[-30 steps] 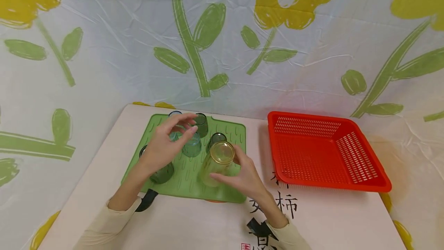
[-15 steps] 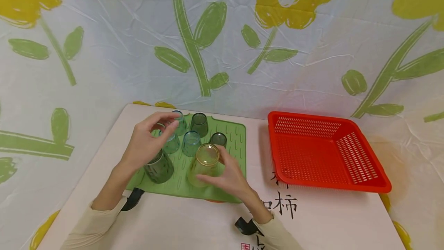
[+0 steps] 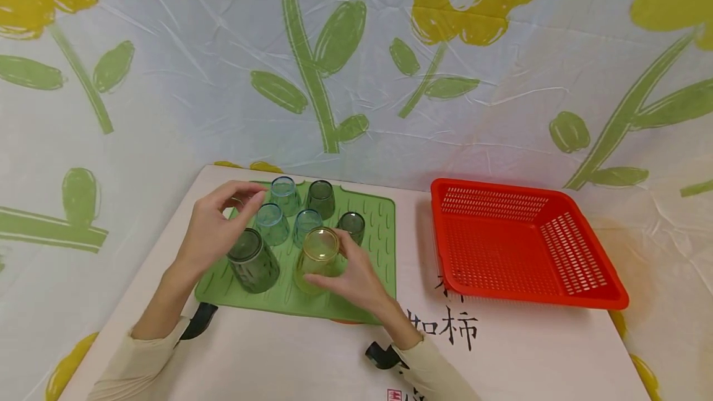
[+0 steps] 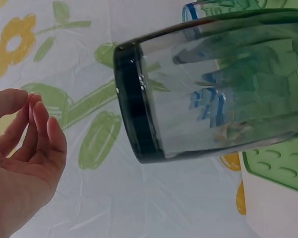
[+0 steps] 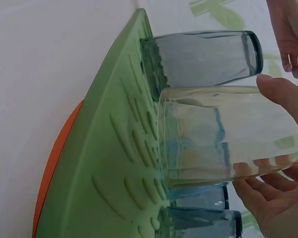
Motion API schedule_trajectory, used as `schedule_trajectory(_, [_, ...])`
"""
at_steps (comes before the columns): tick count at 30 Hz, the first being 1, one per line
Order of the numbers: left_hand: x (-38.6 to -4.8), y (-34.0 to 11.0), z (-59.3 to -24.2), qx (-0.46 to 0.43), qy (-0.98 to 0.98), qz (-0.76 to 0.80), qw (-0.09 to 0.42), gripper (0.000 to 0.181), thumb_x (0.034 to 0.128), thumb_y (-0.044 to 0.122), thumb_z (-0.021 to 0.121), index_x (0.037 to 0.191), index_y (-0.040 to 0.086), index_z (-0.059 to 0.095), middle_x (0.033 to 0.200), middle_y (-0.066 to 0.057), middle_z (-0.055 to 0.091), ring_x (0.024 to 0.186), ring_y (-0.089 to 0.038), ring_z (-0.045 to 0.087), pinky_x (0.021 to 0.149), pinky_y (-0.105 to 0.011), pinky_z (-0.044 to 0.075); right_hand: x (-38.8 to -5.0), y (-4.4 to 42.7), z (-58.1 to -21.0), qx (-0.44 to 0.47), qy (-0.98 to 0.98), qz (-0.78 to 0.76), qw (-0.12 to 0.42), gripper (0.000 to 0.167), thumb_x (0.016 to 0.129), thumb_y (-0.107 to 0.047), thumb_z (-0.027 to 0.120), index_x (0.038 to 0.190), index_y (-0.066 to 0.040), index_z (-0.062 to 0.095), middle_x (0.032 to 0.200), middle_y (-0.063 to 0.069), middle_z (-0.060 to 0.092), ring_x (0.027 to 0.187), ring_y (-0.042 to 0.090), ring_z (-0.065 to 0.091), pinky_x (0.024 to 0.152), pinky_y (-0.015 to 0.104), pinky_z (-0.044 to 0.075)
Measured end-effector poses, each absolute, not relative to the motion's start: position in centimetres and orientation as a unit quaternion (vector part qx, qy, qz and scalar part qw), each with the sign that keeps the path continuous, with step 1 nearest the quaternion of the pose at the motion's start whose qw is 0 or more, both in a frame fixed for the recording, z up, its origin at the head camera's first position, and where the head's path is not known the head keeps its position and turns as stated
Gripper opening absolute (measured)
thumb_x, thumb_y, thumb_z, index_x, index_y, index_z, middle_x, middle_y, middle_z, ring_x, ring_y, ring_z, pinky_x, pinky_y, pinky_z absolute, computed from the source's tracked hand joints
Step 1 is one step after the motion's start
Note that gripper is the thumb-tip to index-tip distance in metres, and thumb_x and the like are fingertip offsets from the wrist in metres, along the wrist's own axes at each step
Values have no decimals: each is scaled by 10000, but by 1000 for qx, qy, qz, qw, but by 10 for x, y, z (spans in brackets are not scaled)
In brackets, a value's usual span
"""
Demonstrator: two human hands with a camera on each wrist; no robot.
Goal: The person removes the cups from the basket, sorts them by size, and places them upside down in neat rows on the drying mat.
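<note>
My right hand (image 3: 356,274) grips a yellow glass (image 3: 317,252), base up, with thumb and fingers on opposite sides. In the right wrist view the glass's (image 5: 203,134) rim is close against the green drying mat (image 3: 223,293); whether it touches is hard to tell. Beside it on the mat stands a tall smoky-green glass (image 3: 253,268), also upside down. My left hand (image 3: 214,228) hovers left of that glass, apart from it. Its fingers are loosely bent, thumb near the fingertips, holding nothing, as the left wrist view shows the hand (image 4: 32,158) too.
Behind stand light blue glasses (image 3: 272,226), a dark grey glass (image 3: 321,201) and a shorter dark glass (image 3: 353,224), all inverted. To the right sits a red plastic basket (image 3: 529,296). A flowered cloth (image 3: 223,79) rises behind the table.
My right hand has carried the yellow glass leftwards, nearer the smoky-green glass. The left hand has drawn back to the left, uncovering the blue glasses.
</note>
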State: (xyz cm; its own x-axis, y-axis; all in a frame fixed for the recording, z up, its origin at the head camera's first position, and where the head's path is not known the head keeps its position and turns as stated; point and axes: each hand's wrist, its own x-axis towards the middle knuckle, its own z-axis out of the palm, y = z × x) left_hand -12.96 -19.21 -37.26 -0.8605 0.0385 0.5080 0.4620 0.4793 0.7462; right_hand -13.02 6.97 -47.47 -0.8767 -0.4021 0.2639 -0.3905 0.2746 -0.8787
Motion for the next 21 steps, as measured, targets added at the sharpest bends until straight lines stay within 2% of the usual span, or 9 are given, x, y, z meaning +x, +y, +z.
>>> schedule_trajectory(6, [-131, -199, -376, -139, -838, -480, 220, 145, 999, 95, 684, 1126, 81, 753, 960, -87, 708, 840, -65, 606, 739, -159, 463, -132, 62, -479, -250, 799, -547, 16, 855, 750, -278, 950, 1455, -144, 485, 1266, -27, 676, 1192, 135, 630, 1040, 432, 496])
schedule_trajectory(11, [-134, -205, -378, -130, -839, -476, 227, 144, 997, 94, 685, 1119, 66, 756, 967, -49, 712, 853, -56, 600, 744, -145, 463, -132, 58, -484, -249, 811, -530, 20, 871, 766, -300, 938, 1478, -133, 464, 1275, -15, 663, 1188, 137, 617, 1010, 422, 511])
schedule_trajectory(21, [-140, -212, -383, -116, -841, -475, 230, 151, 986, 85, 697, 1119, 49, 760, 957, -64, 707, 843, -46, 592, 740, -136, 457, -131, 55, -488, -268, 817, -510, 30, 934, 796, -343, 914, 1540, -151, 383, 1357, 0, 588, 1241, 145, 567, 1008, 408, 511])
